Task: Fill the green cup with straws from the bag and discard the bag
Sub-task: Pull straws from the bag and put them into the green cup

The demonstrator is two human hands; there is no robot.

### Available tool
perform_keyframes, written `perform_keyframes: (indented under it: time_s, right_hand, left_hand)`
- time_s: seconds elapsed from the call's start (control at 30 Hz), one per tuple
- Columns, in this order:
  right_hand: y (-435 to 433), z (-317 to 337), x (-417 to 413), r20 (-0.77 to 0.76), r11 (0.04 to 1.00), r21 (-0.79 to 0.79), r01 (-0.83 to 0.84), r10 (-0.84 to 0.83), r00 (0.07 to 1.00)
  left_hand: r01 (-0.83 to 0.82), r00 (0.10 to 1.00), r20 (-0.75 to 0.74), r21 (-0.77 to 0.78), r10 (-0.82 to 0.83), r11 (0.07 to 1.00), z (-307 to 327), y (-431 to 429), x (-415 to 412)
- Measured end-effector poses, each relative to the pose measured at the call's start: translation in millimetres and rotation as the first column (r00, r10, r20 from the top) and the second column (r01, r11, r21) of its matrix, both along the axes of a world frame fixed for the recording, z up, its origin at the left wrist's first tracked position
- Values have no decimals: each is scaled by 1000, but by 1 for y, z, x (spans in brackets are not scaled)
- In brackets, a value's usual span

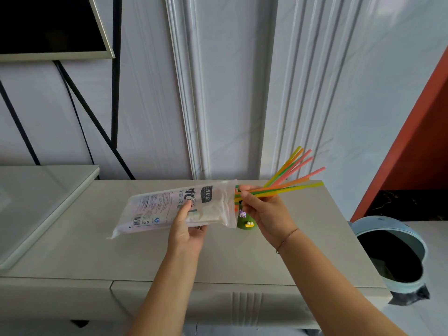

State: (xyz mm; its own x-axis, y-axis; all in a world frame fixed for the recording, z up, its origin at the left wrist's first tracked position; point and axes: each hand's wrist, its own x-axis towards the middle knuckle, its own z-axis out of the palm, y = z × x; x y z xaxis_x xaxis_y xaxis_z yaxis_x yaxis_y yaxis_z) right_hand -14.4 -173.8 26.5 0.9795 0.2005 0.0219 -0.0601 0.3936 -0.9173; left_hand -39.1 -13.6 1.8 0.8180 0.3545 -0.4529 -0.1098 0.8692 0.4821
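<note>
Bag [157, 209], barcode label [137, 220], straws [291, 186] in right hand [266, 212]

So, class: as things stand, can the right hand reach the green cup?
Probably yes: the right hand grips the straws right beside the green cup, though the bag hides the cup's mouth.

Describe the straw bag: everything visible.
The bag is a translucent whitish plastic pouch with black print and a barcode near its closed left end. It is held off the countertop, roughly level, mouth open to the right. The left hand grips its lower edge mid-length. Coloured straws poke from the mouth, pinched by the right hand.
</note>
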Motion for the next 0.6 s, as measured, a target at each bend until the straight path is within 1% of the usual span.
perform_keyframes:
  time_s: [0.17,0.33,0.47,0.53,0.6]
  right_hand:
    - [-19,7,10,-5,996,-39,86,-86,996]
    - [-15,8,10,-52,999,-17,50,-51,997]
    - [-5,4,4,-25,1000,3,-2,3,1000]
    - [-5,4,3,-9,1000,-16,10,-10,1000]
    - [-10,8,6,-2,997,-46,56,-56,998]
  left_hand:
    - [-56,998,5,-6,56,998,-1,15,1]
    - [-48,999,-5,-2,48,999,0,8,2]
    - [-38,999,-2,-21,38,999,3,-1,0]
    - [-36,999,-6,-21,36,999,3,-1,0]
    - [-37,999,-12,-19,36,999,2,5,-1]
